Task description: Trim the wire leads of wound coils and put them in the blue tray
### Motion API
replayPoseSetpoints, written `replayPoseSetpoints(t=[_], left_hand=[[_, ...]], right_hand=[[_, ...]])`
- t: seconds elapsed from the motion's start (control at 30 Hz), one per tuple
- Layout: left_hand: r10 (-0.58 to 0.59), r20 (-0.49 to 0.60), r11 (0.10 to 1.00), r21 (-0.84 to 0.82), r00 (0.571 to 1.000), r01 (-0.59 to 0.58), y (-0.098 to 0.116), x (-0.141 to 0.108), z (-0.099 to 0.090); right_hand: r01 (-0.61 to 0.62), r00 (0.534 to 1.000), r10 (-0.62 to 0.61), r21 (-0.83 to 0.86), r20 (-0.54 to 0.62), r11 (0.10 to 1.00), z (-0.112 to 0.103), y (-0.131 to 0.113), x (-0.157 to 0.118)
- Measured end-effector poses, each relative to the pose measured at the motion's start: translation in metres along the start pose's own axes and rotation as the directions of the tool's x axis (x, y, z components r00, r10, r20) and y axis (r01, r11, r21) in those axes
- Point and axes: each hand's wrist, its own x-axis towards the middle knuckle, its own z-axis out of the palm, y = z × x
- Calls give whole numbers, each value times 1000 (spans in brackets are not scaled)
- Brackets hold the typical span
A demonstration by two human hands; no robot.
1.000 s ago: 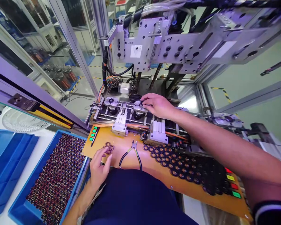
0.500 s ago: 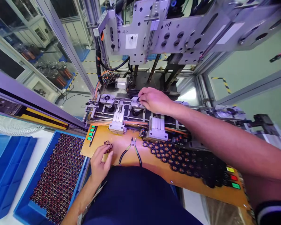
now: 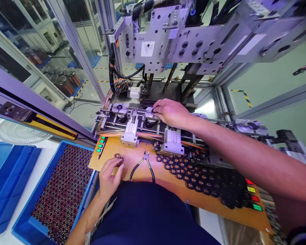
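- Our right hand [image 3: 169, 112], at mid-frame, has thumb and fingers drawn narrow at the edge of a round metal clamp fixture [image 3: 150, 115]; whether a ring is pinched there, we cannot tell, as our fingers cover the spot.
- Our left hand [image 3: 109, 178], lower left of centre, has its thumb well parted from the forefinger; the fingertips touch a few small wound ring cores [image 3: 119, 158] lying on the orange worktop [image 3: 165, 178].
- For good work at the fixture, we judge, a light fingertip touch serves best: the part flat and centred, our fingertips out of the clamp's bite, our forearm level above the row of fixtures.
- Our left fingers would do well to lift one ring core by its rim, without scraping the windings.
- Side cutters [image 3: 146, 157] lie with handles spread on the worktop at centre, near the left hand; we would mind their tips.
- Dark rings [image 3: 191, 172] lie in a spread right of centre, piling thicker toward the lower right.
- A blue bin [image 3: 21, 219] at lower left holds a dense layer of ring cores [image 3: 66, 180], much like those by our left fingers.
- Another blue bin [image 3: 11, 185] is cut by the left edge, beside the first.
- Copper-coloured spools [image 3: 66, 84] stand farther off, upper left.
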Motion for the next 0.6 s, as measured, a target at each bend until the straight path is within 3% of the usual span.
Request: replayPoseSetpoints(t=[0.23,0.4,0.5,0.6], left_hand=[[-22,-3,1000,8,1000,22,-5,-5,-3],[8,12,1000,10,1000,-9,5,-2,0],[32,42,999,10,999,-32,10,-4,1],[42,83,999,10,996,-43,10,-9,2]], right_hand=[[46,999,-46,25,-14,999,10,3,-22],[33,998,-30,46,-53,998,24,4,-20],[-7,996,13,57,-89,998,10,-5,-27],[-43,963,68,101,-261,994,-16,-33,-60]])
